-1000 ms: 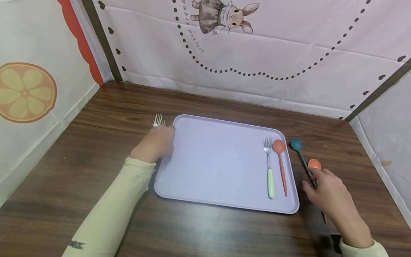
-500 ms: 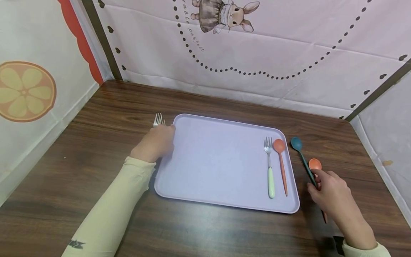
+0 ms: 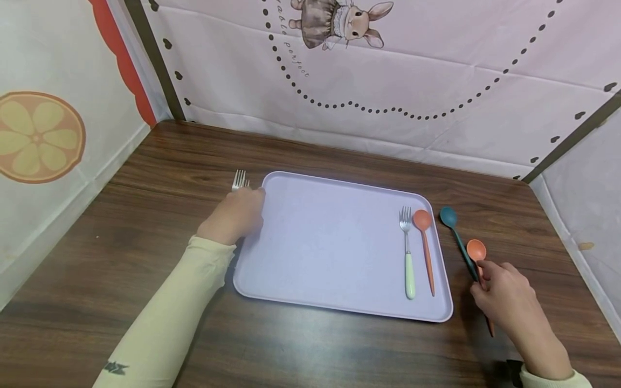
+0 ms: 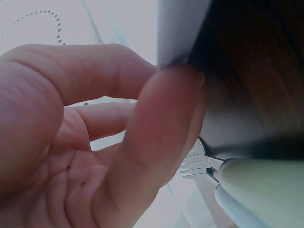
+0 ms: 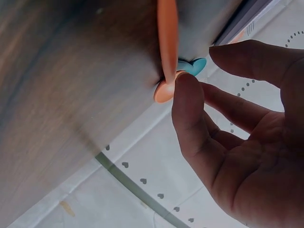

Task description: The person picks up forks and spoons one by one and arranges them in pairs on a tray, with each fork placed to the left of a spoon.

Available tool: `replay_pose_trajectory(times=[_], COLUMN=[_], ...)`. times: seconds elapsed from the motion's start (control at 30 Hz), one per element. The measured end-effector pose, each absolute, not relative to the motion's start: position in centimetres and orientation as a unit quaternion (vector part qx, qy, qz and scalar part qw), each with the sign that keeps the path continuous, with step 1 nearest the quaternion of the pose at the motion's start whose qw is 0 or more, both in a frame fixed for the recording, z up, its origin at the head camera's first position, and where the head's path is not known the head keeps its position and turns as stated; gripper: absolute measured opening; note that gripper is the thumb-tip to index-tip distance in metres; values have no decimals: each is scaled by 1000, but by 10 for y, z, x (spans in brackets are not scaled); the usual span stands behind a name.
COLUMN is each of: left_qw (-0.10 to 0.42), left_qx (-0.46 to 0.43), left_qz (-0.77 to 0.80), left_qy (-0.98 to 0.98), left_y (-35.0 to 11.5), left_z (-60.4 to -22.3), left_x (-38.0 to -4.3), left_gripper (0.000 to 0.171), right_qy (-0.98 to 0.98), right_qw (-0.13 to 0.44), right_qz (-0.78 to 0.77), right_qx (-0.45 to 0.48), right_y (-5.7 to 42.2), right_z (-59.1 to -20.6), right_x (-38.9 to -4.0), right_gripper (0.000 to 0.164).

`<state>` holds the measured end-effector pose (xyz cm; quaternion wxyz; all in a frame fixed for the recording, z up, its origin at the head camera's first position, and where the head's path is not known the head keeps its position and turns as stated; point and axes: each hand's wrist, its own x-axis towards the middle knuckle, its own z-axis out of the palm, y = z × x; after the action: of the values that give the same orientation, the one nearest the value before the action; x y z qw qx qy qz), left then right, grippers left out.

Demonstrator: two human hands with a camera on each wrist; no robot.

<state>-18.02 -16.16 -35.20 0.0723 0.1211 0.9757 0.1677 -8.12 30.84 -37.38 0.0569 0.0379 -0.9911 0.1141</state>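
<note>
Right hand (image 3: 506,297) has neared the unheld orange spoon (image 3: 476,250) beside the tray (image 3: 325,242), three o'clock — left hand (image 3: 236,214) pinching its rim at ten.

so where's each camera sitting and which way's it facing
Head: worn there, facing forward and down over the lilac tray; left hand, right hand and sleeves show.
Left wrist: worn there, facing the tray's edge; left hand shows.
Right wrist: worn there, facing the off-tray orange spoon; right hand shows.
Head and right wrist share the teal spoon.
</note>
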Motion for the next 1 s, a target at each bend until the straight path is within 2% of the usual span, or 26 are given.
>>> replay_pose_trajectory(times=[0.13, 0.3, 0.37, 0.77, 1.0], left_qw=[75, 77, 78, 76, 71], left_qx=[121, 117, 116, 117, 120], left_qz=[170, 169, 168, 166, 165], left_qy=[975, 976, 976, 976, 976], left_y=[-161, -161, -161, -162, -162], left_z=[-352, -351, -351, -352, -352], left_x=[-180, -179, -179, -181, -181], left_gripper=[20, 23, 23, 20, 20], right_qy=[-992, -995, -995, -994, -995], right_qw=[45, 12, -4, -48, -59], right_qz=[110, 100, 95, 95, 83], right_qx=[33, 7, -4, -5, -8], right_y=[310, 312, 313, 317, 317], right_z=[-373, -372, -371, -372, -371], right_x=[-81, -82, -83, -85, -84], right_gripper=[20, 42, 46, 36, 46])
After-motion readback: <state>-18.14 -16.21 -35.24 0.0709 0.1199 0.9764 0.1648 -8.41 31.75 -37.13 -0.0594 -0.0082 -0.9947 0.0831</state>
